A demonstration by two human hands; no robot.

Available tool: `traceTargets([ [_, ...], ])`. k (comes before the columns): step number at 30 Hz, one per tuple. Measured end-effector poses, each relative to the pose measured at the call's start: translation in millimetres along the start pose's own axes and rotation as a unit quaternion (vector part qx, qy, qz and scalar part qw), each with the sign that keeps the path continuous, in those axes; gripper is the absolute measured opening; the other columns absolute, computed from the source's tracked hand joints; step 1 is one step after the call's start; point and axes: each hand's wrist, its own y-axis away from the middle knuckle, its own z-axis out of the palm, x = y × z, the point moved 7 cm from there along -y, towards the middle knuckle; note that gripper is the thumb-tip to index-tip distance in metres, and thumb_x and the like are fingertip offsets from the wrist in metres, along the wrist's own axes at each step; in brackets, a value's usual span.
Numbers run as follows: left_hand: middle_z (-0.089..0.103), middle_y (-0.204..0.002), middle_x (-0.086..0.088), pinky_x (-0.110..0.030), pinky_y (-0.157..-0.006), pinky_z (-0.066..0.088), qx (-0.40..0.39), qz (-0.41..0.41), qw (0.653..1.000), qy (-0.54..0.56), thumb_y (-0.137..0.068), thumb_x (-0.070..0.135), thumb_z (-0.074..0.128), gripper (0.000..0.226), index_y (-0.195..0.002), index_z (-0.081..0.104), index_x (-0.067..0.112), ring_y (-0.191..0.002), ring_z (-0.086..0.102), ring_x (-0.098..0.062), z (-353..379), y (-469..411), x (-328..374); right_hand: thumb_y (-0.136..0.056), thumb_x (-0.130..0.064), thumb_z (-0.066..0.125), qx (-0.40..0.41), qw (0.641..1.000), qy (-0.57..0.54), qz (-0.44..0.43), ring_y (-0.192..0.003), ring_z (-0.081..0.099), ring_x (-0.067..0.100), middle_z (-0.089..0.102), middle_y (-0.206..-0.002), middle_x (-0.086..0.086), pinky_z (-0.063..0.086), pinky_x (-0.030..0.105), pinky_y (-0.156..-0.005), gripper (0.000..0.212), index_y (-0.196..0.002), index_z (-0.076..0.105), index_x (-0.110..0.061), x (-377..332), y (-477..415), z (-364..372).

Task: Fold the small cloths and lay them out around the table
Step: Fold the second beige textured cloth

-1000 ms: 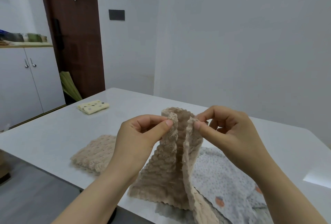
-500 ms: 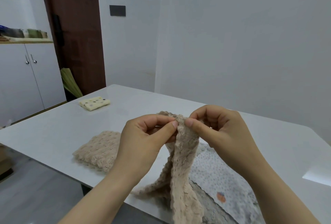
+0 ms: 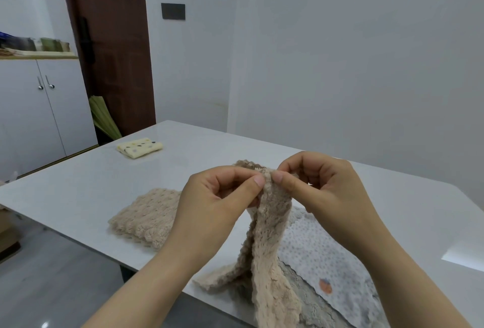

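Observation:
I hold a beige fluffy cloth (image 3: 269, 257) up above the near edge of the white table (image 3: 235, 149). My left hand (image 3: 209, 209) pinches its top edge between thumb and fingers. My right hand (image 3: 319, 189) pinches the same top edge, thumb tip almost touching the left thumb. The cloth hangs doubled lengthwise, its lower end draping past the table edge. A second beige fluffy cloth (image 3: 148, 215) lies folded on the table to the left. A grey dotted cloth (image 3: 322, 257) lies flat under my right forearm. A folded yellow dotted cloth (image 3: 139, 147) sits at the far left corner.
A white cabinet (image 3: 39, 107) with items on top stands at left, beside a dark brown door (image 3: 112, 47). A green bundle (image 3: 103, 118) leans by the door. White walls lie behind the table. Grey floor shows below the near table edge.
My hands have brought the two top corners of the beige cloth together, narrowing it from a spread panel into a doubled strip. The view has shifted slightly.

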Motion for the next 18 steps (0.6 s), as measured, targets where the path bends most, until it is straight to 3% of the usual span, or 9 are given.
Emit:
traceTargets([
  [3, 0.075, -0.077, -0.008, -0.036, -0.076, 0.060, 0.003, 0.000, 1.000, 0.004, -0.071, 0.027, 0.070, 0.020, -0.082, 0.077, 0.013, -0.077, 0.071, -0.028, -0.7, 0.3, 0.1, -0.082, -0.022, 0.072, 0.000, 1.000, 0.001, 0.001, -0.049, 0.041, 0.003, 0.053, -0.053, -0.012, 0.033, 0.012, -0.047, 0.013, -0.071, 0.070, -0.015, 0.8, -0.7, 1.1],
  [8, 0.075, -0.075, -0.007, -0.036, -0.074, 0.060, 0.013, 0.000, 1.000, -0.013, -0.078, 0.014, 0.072, 0.006, -0.080, 0.077, 0.014, -0.075, 0.071, -0.028, -3.5, -1.5, -1.3, -0.082, -0.022, 0.073, -0.002, 1.000, 0.011, -0.004, -0.050, 0.041, 0.003, 0.052, -0.054, -0.011, 0.034, 0.012, -0.048, 0.013, -0.072, 0.070, -0.015, 0.2, -1.8, 3.5],
  [15, 0.074, -0.072, -0.005, -0.041, -0.073, 0.059, 0.038, 0.024, 0.997, -0.056, -0.080, 0.010, 0.071, 0.011, -0.075, 0.076, 0.017, -0.073, 0.070, -0.028, -11.2, -4.5, -0.3, -0.083, -0.023, 0.072, -0.020, 0.999, 0.040, -0.009, -0.044, 0.042, 0.002, 0.052, -0.050, -0.016, 0.031, 0.007, -0.047, 0.014, -0.071, 0.070, -0.016, -0.7, -4.3, 4.8],
  [18, 0.074, -0.071, -0.003, -0.037, -0.071, 0.058, 0.055, 0.035, 0.995, -0.073, -0.080, 0.010, 0.071, 0.011, -0.074, 0.076, 0.018, -0.072, 0.069, -0.026, -18.2, -8.0, 3.0, -0.083, -0.026, 0.071, -0.036, 0.996, 0.077, -0.013, -0.045, 0.043, 0.002, 0.055, -0.054, -0.013, 0.032, 0.007, -0.048, 0.013, -0.071, 0.070, -0.020, -0.8, -6.8, 0.2],
])
